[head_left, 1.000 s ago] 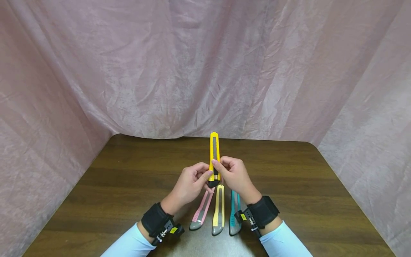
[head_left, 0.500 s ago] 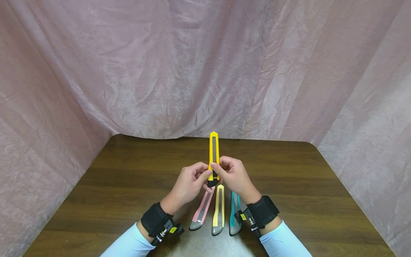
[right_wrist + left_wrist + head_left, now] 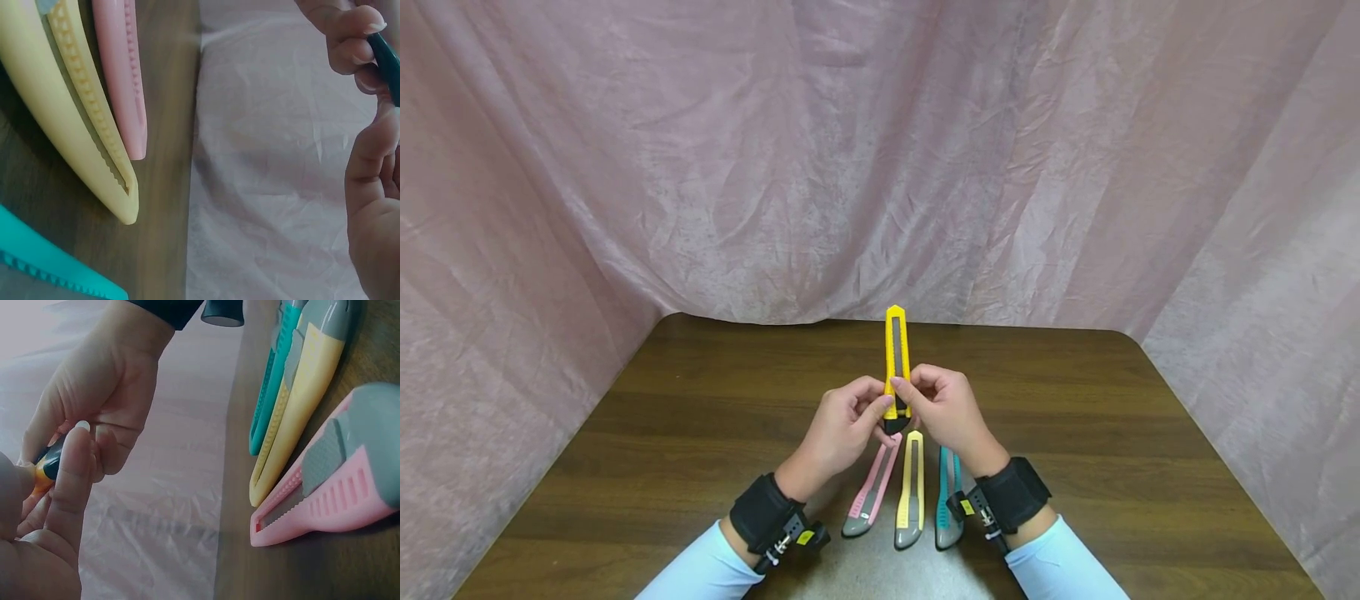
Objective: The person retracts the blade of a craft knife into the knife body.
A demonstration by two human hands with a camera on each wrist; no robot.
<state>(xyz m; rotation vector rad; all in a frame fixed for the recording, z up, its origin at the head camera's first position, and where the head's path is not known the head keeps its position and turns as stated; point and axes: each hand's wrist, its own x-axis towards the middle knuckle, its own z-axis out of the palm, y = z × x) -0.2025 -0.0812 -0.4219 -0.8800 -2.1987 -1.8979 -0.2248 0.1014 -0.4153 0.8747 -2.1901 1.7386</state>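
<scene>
Both hands hold a bright yellow utility knife (image 3: 896, 342) with a black end, raised above the table with its tip pointing away. My left hand (image 3: 844, 425) pinches its lower left side, thumb on the front face. From the right, my right hand (image 3: 950, 408) grips it with the thumb lying across the face near the dark slider. In the left wrist view the knife's black end (image 3: 53, 456) shows between the two hands; the rest is hidden by fingers. In the right wrist view only the dark end (image 3: 386, 62) is seen.
Below the hands, a pink utility knife (image 3: 872, 487), a pale yellow utility knife (image 3: 911, 492) and a teal utility knife (image 3: 947, 492) lie side by side on the brown wooden table (image 3: 700, 467). Behind the table hangs a pink curtain (image 3: 820, 167).
The yellow knife has shifted slightly left and up in the hands, its tip leaning a little further left. Both hands keep their hold; the three knives on the table have not moved.
</scene>
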